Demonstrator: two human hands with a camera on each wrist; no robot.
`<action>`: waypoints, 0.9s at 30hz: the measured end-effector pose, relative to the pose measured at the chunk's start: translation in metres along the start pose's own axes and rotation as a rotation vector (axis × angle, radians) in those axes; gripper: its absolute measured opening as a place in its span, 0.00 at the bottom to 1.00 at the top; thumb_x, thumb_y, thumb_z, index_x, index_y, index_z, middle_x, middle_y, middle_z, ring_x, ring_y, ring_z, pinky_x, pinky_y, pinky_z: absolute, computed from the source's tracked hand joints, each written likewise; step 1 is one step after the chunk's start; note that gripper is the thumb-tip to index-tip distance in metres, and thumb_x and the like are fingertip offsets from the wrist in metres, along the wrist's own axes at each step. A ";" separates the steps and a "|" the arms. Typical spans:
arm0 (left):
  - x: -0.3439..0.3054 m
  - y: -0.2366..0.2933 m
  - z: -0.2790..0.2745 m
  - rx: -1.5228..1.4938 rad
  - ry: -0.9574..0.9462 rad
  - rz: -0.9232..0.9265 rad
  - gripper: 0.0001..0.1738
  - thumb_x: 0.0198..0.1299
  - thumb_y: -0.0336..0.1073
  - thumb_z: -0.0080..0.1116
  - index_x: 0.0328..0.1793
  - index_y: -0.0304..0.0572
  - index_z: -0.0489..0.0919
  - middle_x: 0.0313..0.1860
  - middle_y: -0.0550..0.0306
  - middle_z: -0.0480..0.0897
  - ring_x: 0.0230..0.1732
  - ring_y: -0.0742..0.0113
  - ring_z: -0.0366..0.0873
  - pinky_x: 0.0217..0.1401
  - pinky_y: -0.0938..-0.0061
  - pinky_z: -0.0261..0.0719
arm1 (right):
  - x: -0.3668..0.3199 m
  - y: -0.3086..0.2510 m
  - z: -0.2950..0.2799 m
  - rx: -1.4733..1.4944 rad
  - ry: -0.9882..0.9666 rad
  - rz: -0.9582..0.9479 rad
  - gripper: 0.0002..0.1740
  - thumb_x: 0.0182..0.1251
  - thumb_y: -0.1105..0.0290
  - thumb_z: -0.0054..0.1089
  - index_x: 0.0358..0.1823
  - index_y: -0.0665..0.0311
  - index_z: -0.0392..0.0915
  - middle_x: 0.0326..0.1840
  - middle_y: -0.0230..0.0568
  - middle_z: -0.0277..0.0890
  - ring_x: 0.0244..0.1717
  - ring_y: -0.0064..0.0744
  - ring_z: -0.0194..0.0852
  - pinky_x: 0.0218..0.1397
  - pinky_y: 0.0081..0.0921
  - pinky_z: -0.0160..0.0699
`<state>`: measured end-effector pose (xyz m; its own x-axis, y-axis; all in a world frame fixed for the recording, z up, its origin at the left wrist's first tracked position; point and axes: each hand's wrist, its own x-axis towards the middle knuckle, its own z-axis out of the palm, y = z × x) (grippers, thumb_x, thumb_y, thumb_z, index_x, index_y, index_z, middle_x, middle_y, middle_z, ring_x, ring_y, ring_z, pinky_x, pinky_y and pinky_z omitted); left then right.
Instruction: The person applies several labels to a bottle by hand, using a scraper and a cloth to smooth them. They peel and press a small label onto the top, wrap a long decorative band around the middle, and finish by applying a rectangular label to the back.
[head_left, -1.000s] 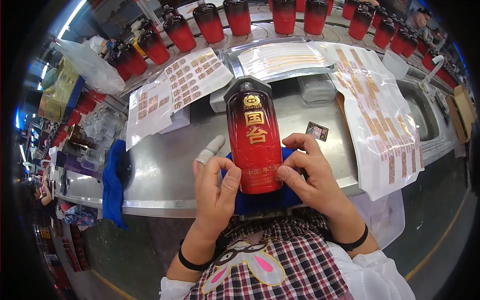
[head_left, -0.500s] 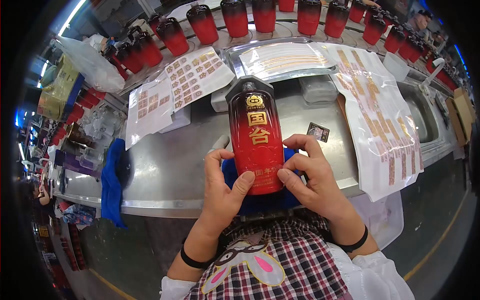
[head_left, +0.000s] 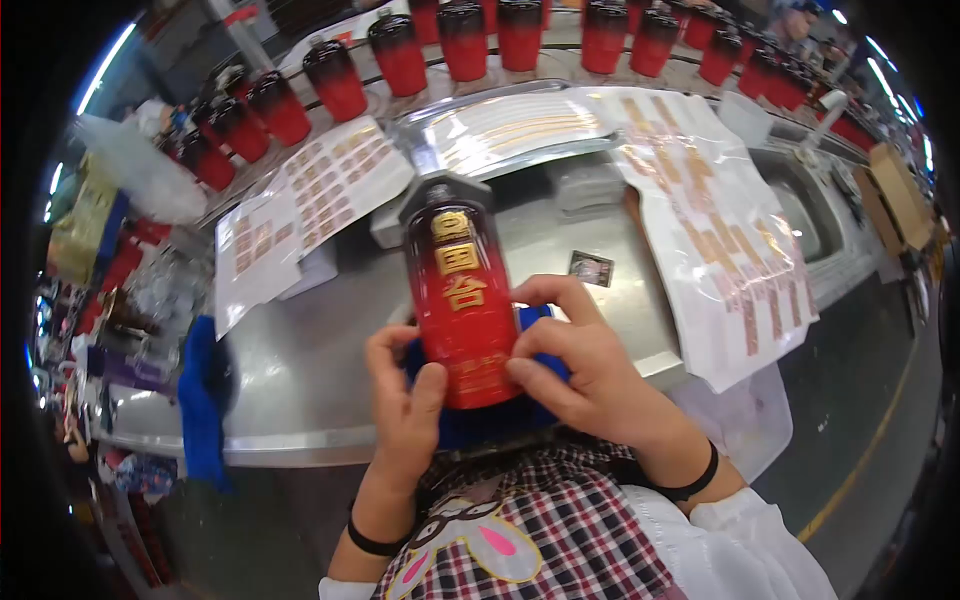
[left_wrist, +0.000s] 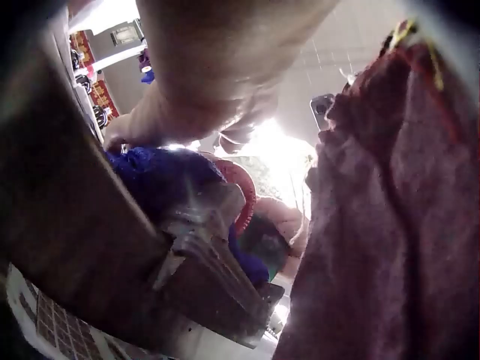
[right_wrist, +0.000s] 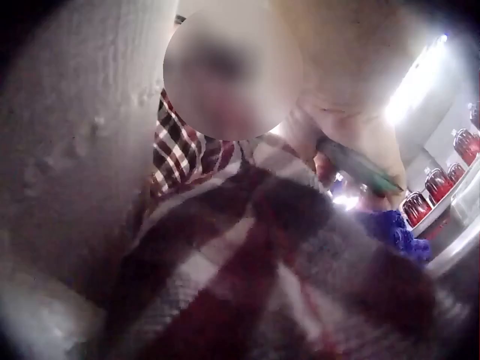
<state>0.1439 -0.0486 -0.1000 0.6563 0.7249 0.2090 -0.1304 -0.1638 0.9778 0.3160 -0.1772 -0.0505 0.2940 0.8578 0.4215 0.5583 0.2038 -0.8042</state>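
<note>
A glossy bottle (head_left: 465,345), black at the top and fading to red, leans back in front of me with gold characters down its face. Its lower end rests on blue cloth (head_left: 475,432), and the cloth (left_wrist: 165,172) covers a metal support (left_wrist: 206,244) in the left wrist view. My left hand (head_left: 405,415) holds the lower left side, thumb and index finger at that edge. On the opposite side my right hand (head_left: 595,375) grips the lower right edge, thumb toward the front and fingers bent. Small gold lettering near the bottom looks blurred.
Behind the steel table (head_left: 320,350), a row of similar bottles (head_left: 400,60) curves across a conveyor. Sticker sheets (head_left: 335,175) lie at left, a tray (head_left: 500,130) of gold strips at the back, a long label sheet (head_left: 710,240) at right. A small dark card (head_left: 591,268) lies near the bottle.
My left thumb has come off the bottle's lower front to its left edge. My right hand keeps to the lower right edge. The head view has shifted, and the conveyor bottles have moved along.
</note>
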 end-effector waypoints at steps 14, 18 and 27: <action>-0.002 -0.006 0.000 -0.049 -0.032 0.034 0.30 0.73 0.52 0.52 0.68 0.38 0.60 0.59 0.51 0.69 0.62 0.65 0.65 0.70 0.68 0.58 | 0.068 0.214 -0.284 -1.061 -0.049 0.746 0.19 0.54 0.57 0.62 0.41 0.63 0.86 0.42 0.55 0.84 0.45 0.53 0.84 0.51 0.41 0.83; 0.000 -0.006 -0.002 -0.017 -0.014 0.046 0.29 0.73 0.51 0.51 0.67 0.36 0.60 0.59 0.51 0.68 0.62 0.65 0.65 0.70 0.69 0.58 | 0.056 0.239 -0.280 -1.201 -0.146 0.780 0.17 0.56 0.58 0.62 0.40 0.63 0.86 0.47 0.58 0.82 0.48 0.55 0.82 0.54 0.42 0.81; 0.004 -0.001 0.002 -0.001 0.009 0.037 0.25 0.75 0.47 0.49 0.65 0.36 0.61 0.57 0.54 0.68 0.59 0.68 0.64 0.67 0.72 0.59 | 0.055 0.023 -0.093 0.129 -0.011 0.313 0.22 0.67 0.80 0.54 0.63 0.68 0.72 0.47 0.41 0.82 0.49 0.25 0.79 0.49 0.22 0.80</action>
<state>0.1480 -0.0466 -0.1002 0.6446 0.7242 0.2451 -0.1548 -0.1902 0.9695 0.4175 -0.1694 -0.0071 0.4269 0.8931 0.1417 0.3395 -0.0131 -0.9405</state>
